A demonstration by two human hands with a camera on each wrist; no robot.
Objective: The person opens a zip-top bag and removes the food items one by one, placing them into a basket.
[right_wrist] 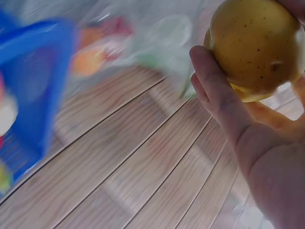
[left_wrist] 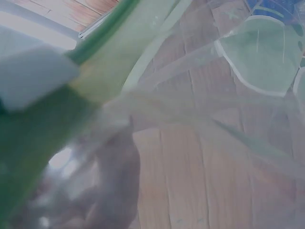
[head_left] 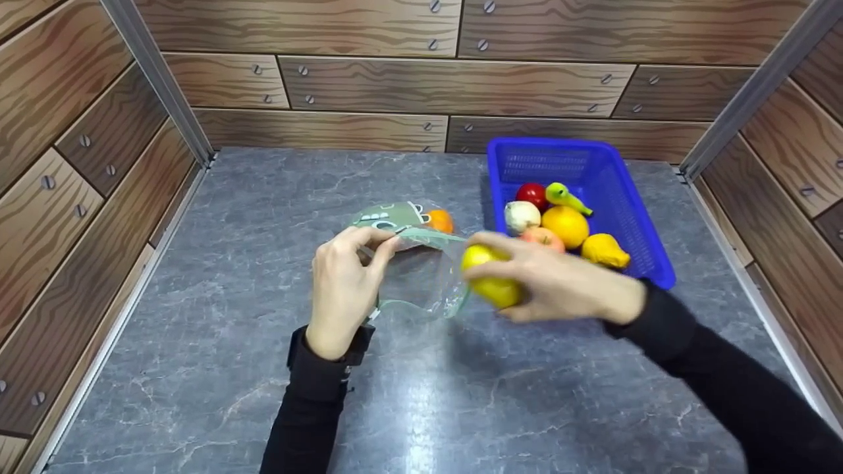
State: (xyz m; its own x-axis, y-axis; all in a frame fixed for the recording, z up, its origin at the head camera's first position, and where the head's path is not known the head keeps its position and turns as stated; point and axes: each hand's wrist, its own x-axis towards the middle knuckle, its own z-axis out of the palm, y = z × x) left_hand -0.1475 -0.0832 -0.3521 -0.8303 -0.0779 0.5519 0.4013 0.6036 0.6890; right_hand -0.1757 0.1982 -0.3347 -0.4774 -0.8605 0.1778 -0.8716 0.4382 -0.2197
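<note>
My left hand [head_left: 346,283] pinches the rim of a clear plastic bag [head_left: 408,235] with green edging and a green cartoon print. The bag's mouth gapes toward me. An orange fruit [head_left: 439,222] shows at its far right side; whether it is inside is hard to tell. My right hand [head_left: 546,276] grips a yellow speckled pear [right_wrist: 257,47] at the right edge of the bag's mouth, fingers and thumb spread around it. The left wrist view is mostly filled by blurred bag plastic [left_wrist: 262,55], with the left fingers hidden.
A blue basket [head_left: 639,230] stands to the right, holding a red apple [head_left: 532,195], a green-yellow banana-like piece [head_left: 570,199], a whitish bulb [head_left: 522,216], an orange [head_left: 565,226], a pinkish fruit [head_left: 543,239] and a lumpy yellow one [head_left: 604,251]. Wood-patterned walls surround the grey tabletop [head_left: 230,263].
</note>
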